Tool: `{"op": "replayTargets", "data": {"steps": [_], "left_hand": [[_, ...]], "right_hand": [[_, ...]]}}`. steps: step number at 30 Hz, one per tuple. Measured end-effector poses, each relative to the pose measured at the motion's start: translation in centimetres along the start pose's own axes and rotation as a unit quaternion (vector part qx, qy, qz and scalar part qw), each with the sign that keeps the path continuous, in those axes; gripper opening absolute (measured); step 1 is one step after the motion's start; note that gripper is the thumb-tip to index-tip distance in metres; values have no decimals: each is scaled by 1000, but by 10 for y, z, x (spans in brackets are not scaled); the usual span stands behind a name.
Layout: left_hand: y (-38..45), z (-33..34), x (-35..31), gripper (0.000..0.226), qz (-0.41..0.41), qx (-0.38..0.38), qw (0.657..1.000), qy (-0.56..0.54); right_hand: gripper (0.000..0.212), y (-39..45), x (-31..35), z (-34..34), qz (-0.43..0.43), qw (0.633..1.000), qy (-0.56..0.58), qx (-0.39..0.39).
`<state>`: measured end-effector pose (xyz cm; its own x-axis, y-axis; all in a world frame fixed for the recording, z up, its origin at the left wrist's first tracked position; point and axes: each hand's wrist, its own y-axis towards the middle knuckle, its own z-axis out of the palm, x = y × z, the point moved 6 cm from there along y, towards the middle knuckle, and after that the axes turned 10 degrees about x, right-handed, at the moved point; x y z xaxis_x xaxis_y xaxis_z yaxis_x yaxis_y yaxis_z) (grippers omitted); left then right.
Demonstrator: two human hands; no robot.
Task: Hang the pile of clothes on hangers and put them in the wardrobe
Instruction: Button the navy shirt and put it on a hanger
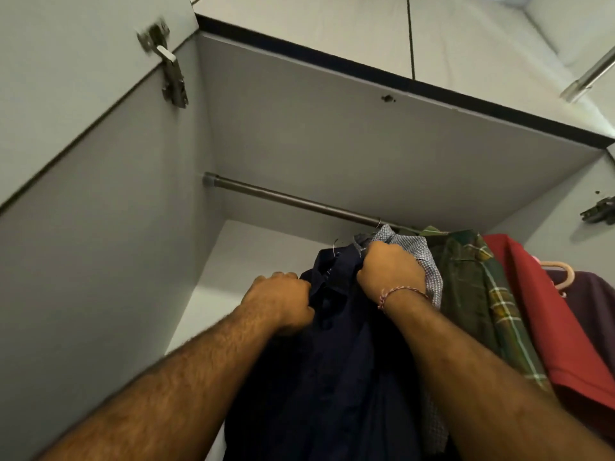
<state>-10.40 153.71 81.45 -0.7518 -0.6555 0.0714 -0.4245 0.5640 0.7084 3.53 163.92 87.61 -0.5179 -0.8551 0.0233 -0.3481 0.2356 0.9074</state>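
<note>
Navy shirt (336, 344): dark, buttoned, on a wire hanger (335, 248) whose hook sits below the rail, not yet over it.
Left hand (283, 304): fingers curled tight around the shirt's left shoulder.
Right hand (389, 271): fist clenched on the collar area at the shirt's top, with a red-and-white thread bracelet (399, 294) at the wrist.
Rail (299, 202): dark metal rod across the open grey wardrobe (332, 144).
Already hanging: a small-patterned blue shirt (429, 274) just behind the right hand, then a green plaid shirt (482, 294), a red shirt (545, 311) and a purple garment (595, 294) on a pink hanger (562, 271).
Door hinges: one upper left (168, 66), one at the right edge (602, 212).
</note>
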Motion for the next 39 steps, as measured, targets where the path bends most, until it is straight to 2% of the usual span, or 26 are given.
{"op": "replayTargets", "data": {"steps": [4,11,18,25,29,32,35,39], "left_hand": [[33,-3,-8,36,46,-27,998,15],[67,-4,-3,39,77,-70,994,18],[56,6,-1,35,53,-89,995,8],[16,-10,-31,38,37,-135,990,26],[-43,-16,-46,44,1,-162,986,50],[-111,-1,-53,55,-35,-162,983,73],[-204,34,-53,71,-82,-118,988,60],[-364,70,-48,79,-175,-42,982,63]], "right_hand": [[23,40,3,6,27,998,-42,-21],[18,89,5,-11,34,994,-58,-81],[20,60,-5,-13,53,992,-9,-114],[22,36,-19,-11,17,995,5,-102],[56,-14,-8,-6,-55,982,-48,-171],[63,-87,10,13,-141,975,43,-169],[64,-183,30,45,-200,965,145,-90],[63,-342,61,74,-259,931,249,69]]}}
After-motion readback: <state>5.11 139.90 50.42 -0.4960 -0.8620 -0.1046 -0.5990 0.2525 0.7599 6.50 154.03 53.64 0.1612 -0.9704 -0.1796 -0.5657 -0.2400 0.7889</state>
